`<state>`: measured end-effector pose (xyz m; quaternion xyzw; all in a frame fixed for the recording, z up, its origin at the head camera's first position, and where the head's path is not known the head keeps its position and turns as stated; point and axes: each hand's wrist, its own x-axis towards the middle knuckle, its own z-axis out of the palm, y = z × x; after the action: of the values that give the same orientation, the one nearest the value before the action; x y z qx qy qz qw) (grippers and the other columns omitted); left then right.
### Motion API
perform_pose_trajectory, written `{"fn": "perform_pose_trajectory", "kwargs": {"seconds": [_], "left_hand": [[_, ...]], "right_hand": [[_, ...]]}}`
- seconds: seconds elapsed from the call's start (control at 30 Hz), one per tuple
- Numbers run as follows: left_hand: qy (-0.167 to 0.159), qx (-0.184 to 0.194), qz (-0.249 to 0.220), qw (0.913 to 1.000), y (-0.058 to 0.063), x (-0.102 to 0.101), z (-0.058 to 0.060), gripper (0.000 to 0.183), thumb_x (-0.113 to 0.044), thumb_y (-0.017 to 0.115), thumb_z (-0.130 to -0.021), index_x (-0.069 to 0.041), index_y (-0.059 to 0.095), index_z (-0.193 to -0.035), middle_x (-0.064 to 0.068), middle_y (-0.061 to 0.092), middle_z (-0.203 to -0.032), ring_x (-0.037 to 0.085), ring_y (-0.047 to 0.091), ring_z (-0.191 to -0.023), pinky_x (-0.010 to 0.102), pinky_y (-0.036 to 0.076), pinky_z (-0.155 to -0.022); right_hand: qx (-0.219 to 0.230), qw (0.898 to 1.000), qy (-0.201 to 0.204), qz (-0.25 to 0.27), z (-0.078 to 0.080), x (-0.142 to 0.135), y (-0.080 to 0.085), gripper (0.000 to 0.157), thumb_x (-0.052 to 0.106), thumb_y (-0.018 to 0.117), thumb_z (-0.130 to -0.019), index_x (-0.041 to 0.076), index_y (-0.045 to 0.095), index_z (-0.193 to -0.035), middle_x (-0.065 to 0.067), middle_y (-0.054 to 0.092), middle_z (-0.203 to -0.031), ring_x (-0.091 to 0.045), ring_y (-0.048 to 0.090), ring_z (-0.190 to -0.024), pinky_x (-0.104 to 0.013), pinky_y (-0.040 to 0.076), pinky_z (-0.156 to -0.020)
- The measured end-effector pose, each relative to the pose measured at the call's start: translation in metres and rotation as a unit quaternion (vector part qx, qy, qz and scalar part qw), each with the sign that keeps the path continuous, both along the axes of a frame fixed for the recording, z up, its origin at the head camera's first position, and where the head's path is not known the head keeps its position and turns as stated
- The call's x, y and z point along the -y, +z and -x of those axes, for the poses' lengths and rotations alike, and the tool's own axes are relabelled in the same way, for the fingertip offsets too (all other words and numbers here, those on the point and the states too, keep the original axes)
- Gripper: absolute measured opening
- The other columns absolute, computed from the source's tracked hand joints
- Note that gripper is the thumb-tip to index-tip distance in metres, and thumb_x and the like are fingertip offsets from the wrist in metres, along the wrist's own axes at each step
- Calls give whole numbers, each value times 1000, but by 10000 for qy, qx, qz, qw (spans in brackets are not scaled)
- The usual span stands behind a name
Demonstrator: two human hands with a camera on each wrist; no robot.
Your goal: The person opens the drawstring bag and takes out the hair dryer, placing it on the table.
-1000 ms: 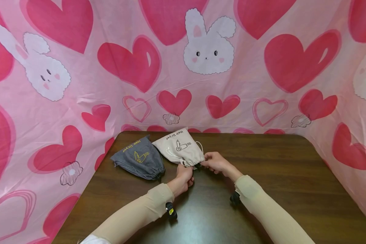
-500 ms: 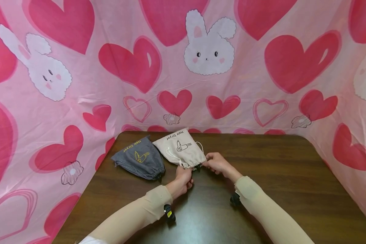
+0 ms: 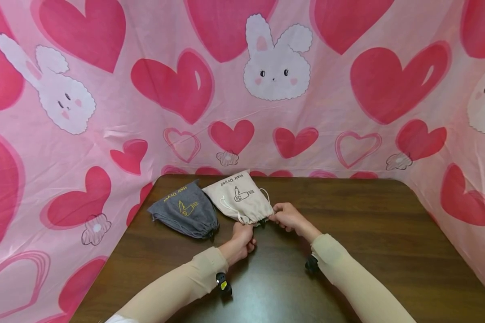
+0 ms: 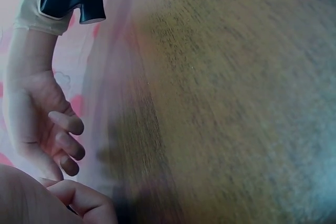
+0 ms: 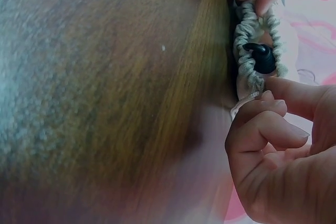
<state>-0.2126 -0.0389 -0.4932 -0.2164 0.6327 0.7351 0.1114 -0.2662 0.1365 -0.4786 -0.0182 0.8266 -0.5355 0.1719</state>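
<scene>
A beige drawstring bag [image 3: 240,194] printed "Hair Dryer" lies at the back of the table, its gathered mouth facing me. My left hand [image 3: 241,240] pinches the left side of that mouth, and my right hand [image 3: 289,217] pinches the right side between thumb and forefinger. Held apart, the ruffled mouth [image 5: 245,40] shows a coiled black cord-like thing [image 5: 264,57] inside in the right wrist view. White drawstring loops lie over the bag. Immediately left of it rests a grey drawstring bag [image 3: 187,210] with yellow "Hair Dryer" print, untouched by either hand.
Both bags lie on a dark brown wooden table [image 3: 347,233] with rounded far corners. A pink cloth [image 3: 327,89] with hearts and rabbits hangs behind it and along both sides. Black devices [image 3: 224,284] sit at both wrists.
My left hand has drawn slightly toward me while pinching the beige bag's mouth, which has shifted a little nearer. The grey bag stays where it was.
</scene>
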Motion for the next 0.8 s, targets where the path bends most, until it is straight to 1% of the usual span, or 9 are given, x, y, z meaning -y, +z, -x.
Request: {"fn": "perform_pose_trajectory", "kwargs": {"seconds": [0.07,0.13,0.23,0.57,0.8], "left_hand": [[-8,18,-75,10000,0,1,0,12,-8,48,-110,-3,44,-119,6,44,-72,10,42,-45,17,32,-39],[-29,21,-112,9999,0,2,0,9,-7,47,-109,-3,44,-117,4,42,-68,9,42,-44,17,31,-39],[-49,19,-159,9999,0,3,0,7,-7,48,-109,-4,44,-114,3,42,-65,9,42,-44,16,31,-38],[-72,10,-212,9997,-1,6,-1,8,-5,46,-108,-2,42,-114,4,41,-70,9,41,-45,16,30,-39],[-142,17,-246,9996,-2,8,-1,5,-4,44,-109,-1,43,-114,4,41,-72,10,41,-47,16,29,-40]], "right_hand": [[18,10000,-8,22,0,0,0,12,10,70,-97,6,62,-89,-3,50,-67,-15,41,-53,-24,27,-42],[28,10000,-5,47,0,1,1,12,9,70,-97,6,62,-88,-3,50,-67,-15,41,-53,-24,27,-43],[19,10000,-3,69,-1,1,2,13,9,70,-97,6,61,-88,-3,50,-67,-16,41,-53,-24,27,-43],[-16,10000,26,30,-1,1,2,13,9,68,-97,6,60,-87,-3,50,-67,-15,41,-52,-25,27,-42],[-181,9997,-51,-136,0,3,-2,14,8,68,-95,7,60,-85,-3,49,-64,-15,40,-51,-24,27,-42]]}}
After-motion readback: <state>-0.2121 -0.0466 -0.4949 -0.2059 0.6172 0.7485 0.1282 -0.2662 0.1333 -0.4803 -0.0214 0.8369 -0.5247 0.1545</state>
